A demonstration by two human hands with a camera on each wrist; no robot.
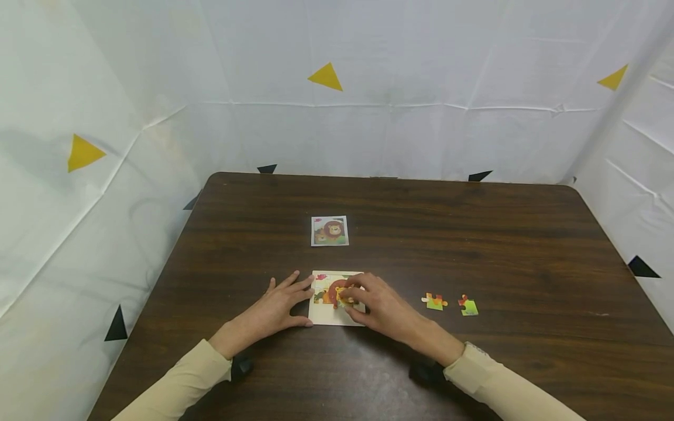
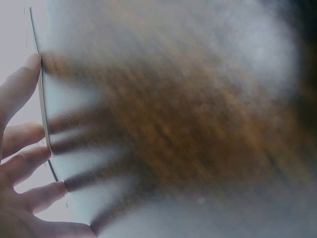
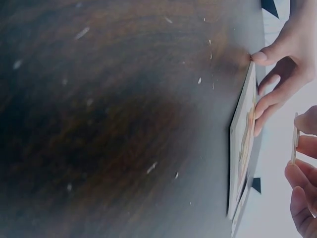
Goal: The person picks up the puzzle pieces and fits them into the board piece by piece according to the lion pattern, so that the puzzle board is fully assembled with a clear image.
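Note:
A white puzzle board [image 1: 327, 316] lies near the front middle of the dark wooden table [image 1: 474, 234], partly filled with a lion picture. My left hand [image 1: 295, 298] lies flat at the board's left edge, with straight fingers touching it [image 2: 37, 148]. My right hand [image 1: 354, 299] hovers over the board and pinches a small orange-yellow puzzle piece [image 1: 344, 297]. In the right wrist view the piece [image 3: 294, 144] is held just above the board [image 3: 240, 148], seen edge-on.
A small reference card [image 1: 329, 230] with the lion picture lies behind the board. Two loose puzzle pieces [image 1: 434, 301] [image 1: 468, 306] lie to the right of my right hand. White sheeting with yellow and black triangles surrounds the table.

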